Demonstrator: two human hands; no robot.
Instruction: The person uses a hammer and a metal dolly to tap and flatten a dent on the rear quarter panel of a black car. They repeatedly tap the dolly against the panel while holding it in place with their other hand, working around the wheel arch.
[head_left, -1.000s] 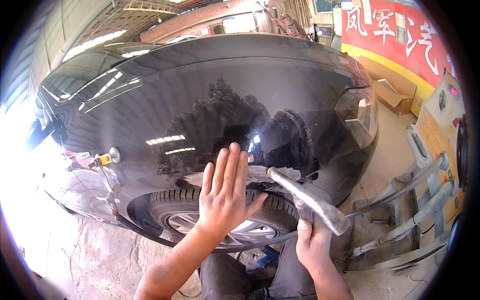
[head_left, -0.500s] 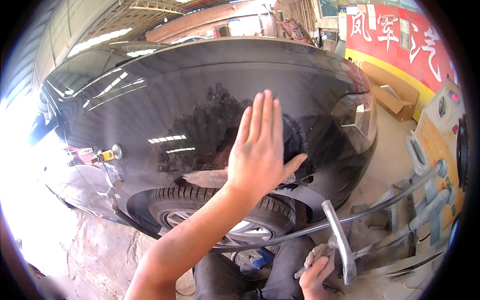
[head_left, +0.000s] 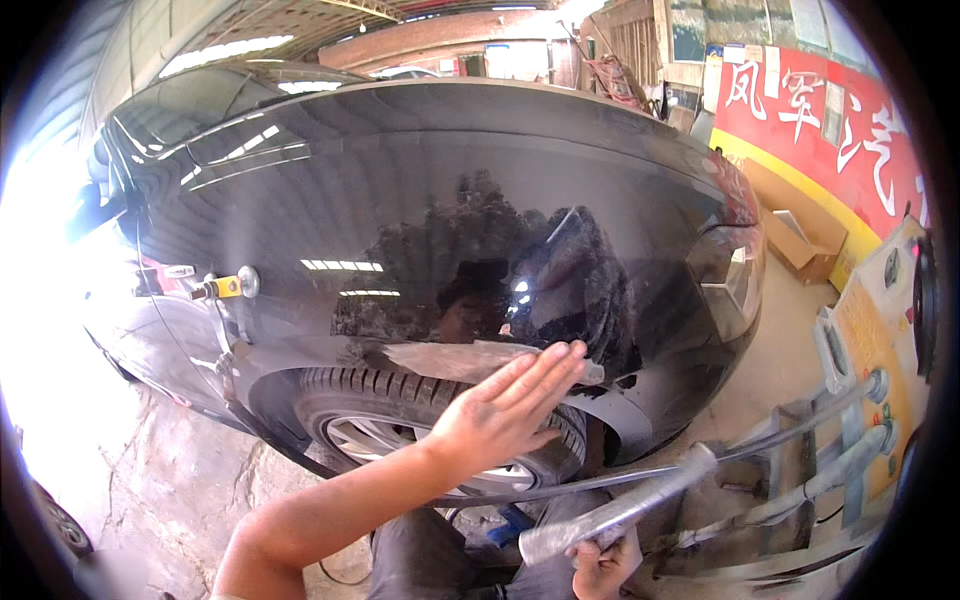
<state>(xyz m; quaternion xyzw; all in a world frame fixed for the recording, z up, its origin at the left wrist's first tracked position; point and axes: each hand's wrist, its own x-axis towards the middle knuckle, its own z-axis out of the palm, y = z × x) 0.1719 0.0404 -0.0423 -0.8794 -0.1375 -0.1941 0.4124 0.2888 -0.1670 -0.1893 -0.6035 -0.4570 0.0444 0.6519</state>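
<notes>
My left hand point(head_left: 508, 405) is held out flat with straight fingers, in front of the tyre point(head_left: 400, 395) of a dark car. Its fingertips overlap the right part of the bare grey patch point(head_left: 440, 360) above the wheel arch; whether they touch it, I cannot tell. Low on the right, my right hand point(head_left: 608, 565) grips a hammer whose long, worn metal head point(head_left: 625, 505) slants up to the right. The fingers hide most of its handle. Dusty smears mark the glossy car panel point(head_left: 450, 240) around the patch.
A clamp with a yellow part point(head_left: 232, 284) is attached to the panel at left. A black cable point(head_left: 580, 488) crosses before the wheel to a machine point(head_left: 880, 330) at right. A blue tool point(head_left: 510, 524) lies between my legs; a cardboard box point(head_left: 800, 240) stands behind the car.
My left hand has come down from the dark panel to the wheel arch edge. The hammer in my right hand has swung from nearly upright to a slant and shifted left.
</notes>
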